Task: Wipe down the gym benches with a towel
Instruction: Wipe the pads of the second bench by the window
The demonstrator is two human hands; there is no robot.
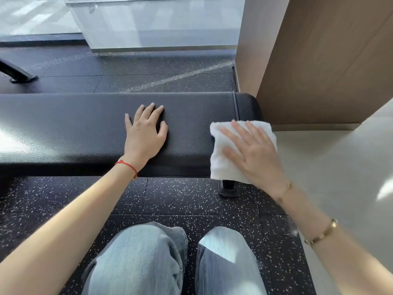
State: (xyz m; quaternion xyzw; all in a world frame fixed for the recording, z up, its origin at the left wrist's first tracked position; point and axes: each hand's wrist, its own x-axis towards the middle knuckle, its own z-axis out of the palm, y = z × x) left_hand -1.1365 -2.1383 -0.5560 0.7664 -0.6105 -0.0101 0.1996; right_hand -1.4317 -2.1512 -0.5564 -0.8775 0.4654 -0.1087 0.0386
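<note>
Bench: long black padded gym bench w/ pebbled vinyl top (85, 128); long axis runs L–R across view, rounded end at the right, cross seam just short of that end.
Floor: black speckled rubber tiles (180, 201) under and in front of bench; bench foot visible below right end.
Towel: white folded terry towel (221, 165), lying on the right end of bench, near edge draped over the front lip.
Right hand: right hand (253, 154) flat on top of towel, fingers straight and spread, pressing down; not gripping.
Left hand: left hand (145, 133) palm-down on bare pad near the middle, fingers spread, touching vinyl; apart from towel.
Key relation: nearly all unwiped-looking pad lies to the left of towel, along bench axis; right hand is the one on it.
Judgement: next stroke prob. sweeps leftward; left hand sits in that path, would need to lift.
</note>
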